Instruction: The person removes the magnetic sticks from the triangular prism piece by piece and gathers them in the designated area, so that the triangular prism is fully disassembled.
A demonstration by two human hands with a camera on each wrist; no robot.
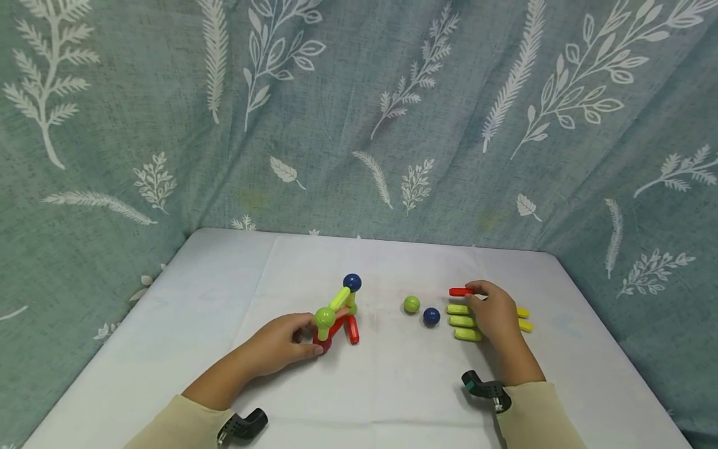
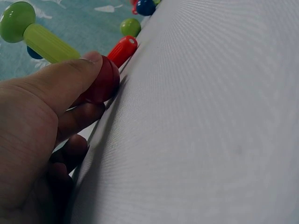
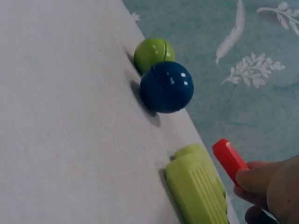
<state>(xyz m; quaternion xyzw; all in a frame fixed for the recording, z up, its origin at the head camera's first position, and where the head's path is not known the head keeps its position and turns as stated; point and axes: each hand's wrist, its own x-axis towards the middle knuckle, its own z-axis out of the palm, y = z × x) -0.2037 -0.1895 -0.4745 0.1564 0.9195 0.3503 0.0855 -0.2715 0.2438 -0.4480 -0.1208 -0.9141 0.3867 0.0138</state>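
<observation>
My left hand (image 1: 286, 342) pinches a dark red ball (image 2: 108, 80) at the base of a small structure of rods and balls. From that structure rise lime rods (image 1: 339, 299), topped by a lime ball (image 1: 325, 317) and a dark blue ball (image 1: 352, 282); a red rod (image 1: 353, 330) lies low on its right side. My right hand (image 1: 496, 312) holds a red rod (image 3: 229, 158) between thumb and fingers, just above a row of lime rods (image 1: 464, 322). Part of the structure is hidden behind the left fingers.
A loose lime ball (image 1: 412, 304) and a blue ball (image 1: 431, 317) sit on the white table (image 1: 404, 380) between the hands. Yellow rod ends (image 1: 525, 325) show right of the right hand. Patterned green cloth (image 1: 336, 125) hangs behind and beside the table.
</observation>
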